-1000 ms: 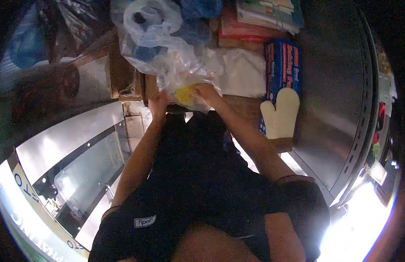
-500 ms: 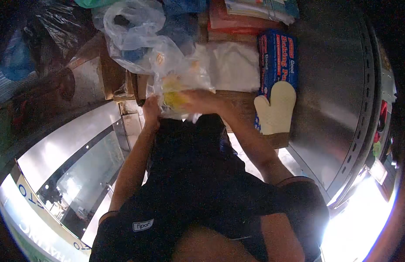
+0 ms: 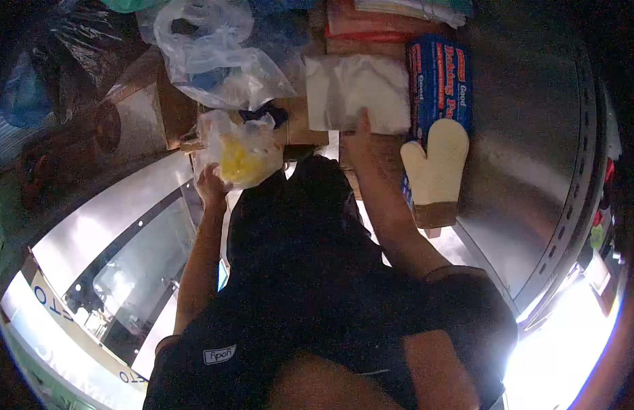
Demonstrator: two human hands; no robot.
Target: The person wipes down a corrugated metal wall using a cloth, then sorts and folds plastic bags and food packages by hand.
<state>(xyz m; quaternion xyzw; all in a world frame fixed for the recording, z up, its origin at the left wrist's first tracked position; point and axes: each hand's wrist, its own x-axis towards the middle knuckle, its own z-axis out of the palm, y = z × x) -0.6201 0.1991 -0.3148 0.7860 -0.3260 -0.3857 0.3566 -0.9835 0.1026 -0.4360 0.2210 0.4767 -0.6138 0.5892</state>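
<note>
My left hand is closed on the edge of a clear plastic bag with something yellow inside. The bag hangs beside my lap, and what the yellow contents are cannot be made out. On the right, my right hand reaches forward with a finger stretched out onto the near edge of a flat white stack in thin clear wrapping. Its other fingers show only partly, and no object is visible in it.
A blue baking paper box stands right of the white stack, with a cream oven mitt lying against it. Crumpled clear bags lie ahead at left. A metal panel rises on the right; a cardboard box sits left.
The bag with the yellow contents has moved left and toward me in my left hand. My right hand has left that bag and moved right to the white stack.
</note>
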